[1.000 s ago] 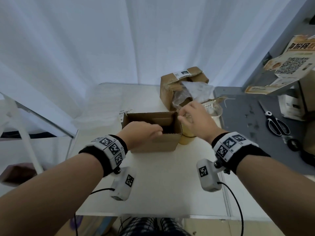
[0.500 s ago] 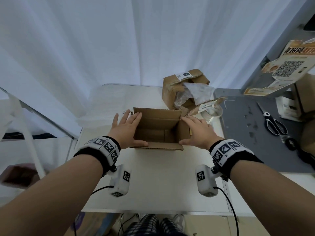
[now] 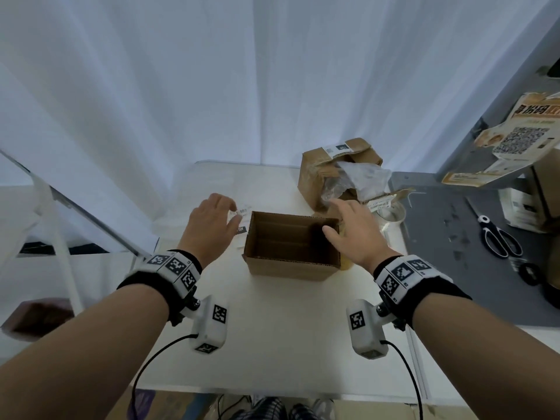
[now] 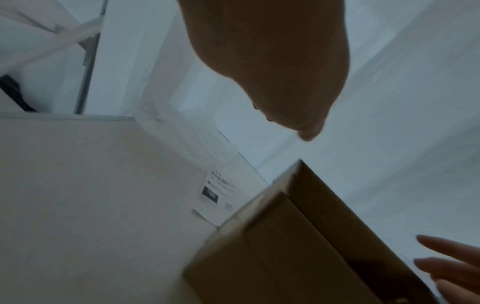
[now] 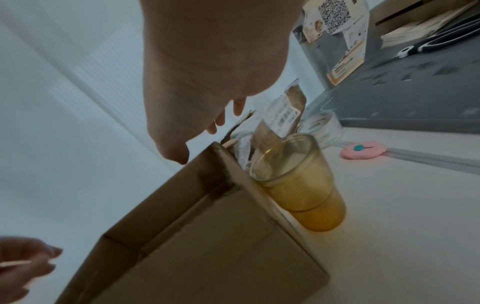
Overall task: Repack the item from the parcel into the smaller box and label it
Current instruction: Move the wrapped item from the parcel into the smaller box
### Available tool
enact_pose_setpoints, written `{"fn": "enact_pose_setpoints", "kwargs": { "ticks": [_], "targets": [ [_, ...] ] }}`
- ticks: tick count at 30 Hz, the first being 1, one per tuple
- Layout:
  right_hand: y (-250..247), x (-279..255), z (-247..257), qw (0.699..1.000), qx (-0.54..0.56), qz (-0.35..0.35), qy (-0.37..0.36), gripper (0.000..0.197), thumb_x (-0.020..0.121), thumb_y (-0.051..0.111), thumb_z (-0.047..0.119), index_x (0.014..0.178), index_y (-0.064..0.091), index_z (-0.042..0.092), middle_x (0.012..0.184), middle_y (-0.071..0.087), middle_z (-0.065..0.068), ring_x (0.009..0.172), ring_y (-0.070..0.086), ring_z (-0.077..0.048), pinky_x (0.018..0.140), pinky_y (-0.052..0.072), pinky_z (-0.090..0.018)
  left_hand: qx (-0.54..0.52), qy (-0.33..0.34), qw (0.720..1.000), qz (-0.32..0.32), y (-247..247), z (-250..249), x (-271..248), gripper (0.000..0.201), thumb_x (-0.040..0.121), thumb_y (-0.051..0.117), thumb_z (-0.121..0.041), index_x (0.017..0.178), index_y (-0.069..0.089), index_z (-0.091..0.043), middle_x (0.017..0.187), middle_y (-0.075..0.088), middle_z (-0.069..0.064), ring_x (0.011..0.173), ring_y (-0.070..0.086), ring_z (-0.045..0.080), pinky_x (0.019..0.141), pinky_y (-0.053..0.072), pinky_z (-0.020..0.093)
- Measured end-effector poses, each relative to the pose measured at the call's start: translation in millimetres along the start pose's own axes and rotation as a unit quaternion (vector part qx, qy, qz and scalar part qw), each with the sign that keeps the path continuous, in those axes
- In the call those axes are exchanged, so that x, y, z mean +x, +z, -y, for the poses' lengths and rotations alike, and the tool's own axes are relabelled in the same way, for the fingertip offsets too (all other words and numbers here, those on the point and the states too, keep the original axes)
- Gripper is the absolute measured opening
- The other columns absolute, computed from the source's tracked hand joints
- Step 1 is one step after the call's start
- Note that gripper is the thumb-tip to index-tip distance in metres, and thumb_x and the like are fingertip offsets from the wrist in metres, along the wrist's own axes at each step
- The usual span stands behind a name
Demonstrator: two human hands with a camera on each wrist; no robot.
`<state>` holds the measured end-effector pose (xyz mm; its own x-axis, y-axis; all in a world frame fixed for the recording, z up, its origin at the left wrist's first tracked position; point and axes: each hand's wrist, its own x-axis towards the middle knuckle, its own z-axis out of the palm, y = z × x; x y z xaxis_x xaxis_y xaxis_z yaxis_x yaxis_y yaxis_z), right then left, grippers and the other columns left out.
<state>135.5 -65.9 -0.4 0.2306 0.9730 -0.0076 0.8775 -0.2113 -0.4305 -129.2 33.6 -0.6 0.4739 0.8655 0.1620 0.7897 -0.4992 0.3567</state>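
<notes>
The amber translucent plastic cup stands upright on the white table, touching the right wall of the small open brown cardboard box, which looks empty. So the packing step seems just begun. The right hand hovers above the cup, fingers spread, holding nothing; next it probably must close round the cup and lift it in. The left hand, loosely open, hovers over the white printed label lying beside the box. The torn brown parcel sits behind.

Packing station: white table, opened parcel, tape roll, scissors, white curtain backdrop.
</notes>
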Motion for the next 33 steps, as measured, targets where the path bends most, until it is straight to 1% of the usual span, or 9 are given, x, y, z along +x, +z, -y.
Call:
{"fn": "enact_pose_setpoints", "kwargs": {
  "ticks": [7, 14, 16, 19, 22, 24, 29, 31, 33],
  "targets": [
    [17, 27, 39, 0.999, -0.034, 0.003, -0.008, 0.052, 0.090, 0.050, 0.032, 0.140, 0.038, 0.022, 0.134, 0.047, -0.004, 0.126, 0.040, -0.024, 0.106, 0.032, -0.042, 0.268, -0.024, 0.918, 0.291, 17, 56, 16, 0.032, 0.093, 0.045, -0.043, 0.119, 0.060, -0.034, 0.160, -0.003, 0.007, 0.146, -0.006, 0.029, 0.117, -0.004, 0.049],
    [36, 36, 57, 0.999, -0.034, 0.016, -0.005, 0.052, 0.092, 0.049, 0.028, 0.141, 0.035, 0.021, 0.136, 0.047, -0.005, 0.129, 0.038, -0.026, 0.108, 0.028, -0.041, 0.327, -0.040, 0.865, 0.377, 52, 82, 25, 0.043, 0.097, 0.035, -0.043, 0.136, 0.046, -0.030, 0.160, -0.005, 0.001, 0.147, -0.009, 0.027, 0.114, -0.009, 0.054],
    [38, 36, 58, 0.999, -0.036, 0.014, -0.003, 0.051, 0.092, 0.049, 0.029, 0.141, 0.035, 0.021, 0.136, 0.046, -0.005, 0.129, 0.038, -0.026, 0.108, 0.028, -0.041, 0.305, -0.040, 0.889, 0.339, 54, 88, 27, 0.047, 0.099, 0.032, -0.037, 0.143, 0.034, -0.020, 0.159, 0.007, -0.001, 0.147, 0.003, 0.023, 0.115, -0.006, 0.053],
    [38, 33, 58, 1.000, -0.021, 0.008, -0.001, 0.051, 0.092, 0.050, 0.028, 0.141, 0.036, 0.021, 0.136, 0.047, -0.005, 0.128, 0.039, -0.026, 0.108, 0.028, -0.040, 0.204, 0.008, 0.968, 0.148, 36, 84, 32, 0.037, 0.098, 0.042, -0.025, 0.132, 0.048, -0.013, 0.144, 0.043, 0.006, 0.130, 0.044, 0.025, 0.115, 0.014, 0.047],
    [30, 31, 58, 1.000, 0.007, -0.005, -0.006, 0.052, 0.092, 0.051, 0.027, 0.141, 0.036, 0.020, 0.134, 0.047, -0.005, 0.126, 0.040, -0.024, 0.108, 0.030, -0.039, 0.056, 0.043, 0.996, -0.059, -5, 63, 44, 0.019, 0.091, 0.054, -0.009, 0.108, 0.060, -0.006, 0.112, 0.061, 0.014, 0.089, 0.063, 0.038, 0.089, 0.042, 0.045],
    [21, 31, 58, 0.999, 0.035, -0.020, -0.014, 0.052, 0.091, 0.053, 0.027, 0.140, 0.037, 0.019, 0.134, 0.047, -0.004, 0.126, 0.041, -0.023, 0.108, 0.033, -0.040, -0.075, 0.032, 0.989, -0.120, -35, 45, 50, 0.017, 0.092, 0.050, -0.007, 0.109, 0.052, -0.008, 0.107, 0.060, 0.012, 0.078, 0.062, 0.037, 0.076, 0.046, 0.040],
    [-21, 31, 69, 0.966, 0.250, -0.056, -0.025, 0.078, 0.083, 0.068, 0.033, 0.146, 0.023, 0.026, 0.144, 0.032, 0.000, 0.132, 0.036, -0.016, 0.110, 0.036, -0.040, -0.199, 0.171, 0.963, -0.066, -96, -16, 58, 0.068, 0.093, 0.053, -0.008, 0.142, 0.014, -0.034, 0.091, 0.063, -0.009, 0.067, 0.065, 0.004, 0.070, 0.050, 0.015],
    [-47, 28, 74, 0.953, 0.292, -0.054, -0.056, 0.091, 0.078, 0.074, 0.034, 0.145, 0.014, 0.041, 0.150, 0.018, 0.003, 0.138, 0.028, -0.017, 0.114, 0.031, -0.039, -0.165, 0.212, 0.963, -0.024, -109, -41, 60, 0.054, 0.092, 0.055, -0.012, 0.141, 0.033, -0.022, 0.088, 0.065, -0.013, 0.069, 0.065, 0.003, 0.073, 0.048, 0.011],
    [-73, 24, 77, 0.953, 0.284, -0.037, -0.100, 0.089, 0.076, 0.077, 0.032, 0.139, 0.017, 0.051, 0.152, 0.011, 0.007, 0.141, 0.022, -0.016, 0.114, 0.028, -0.038, -0.124, 0.247, 0.961, 0.002, -121, -66, 59, 0.021, 0.093, 0.056, -0.016, 0.113, 0.059, -0.014, 0.082, 0.064, -0.016, 0.071, 0.066, 0.008, 0.071, 0.044, 0.007]
  ]
}}
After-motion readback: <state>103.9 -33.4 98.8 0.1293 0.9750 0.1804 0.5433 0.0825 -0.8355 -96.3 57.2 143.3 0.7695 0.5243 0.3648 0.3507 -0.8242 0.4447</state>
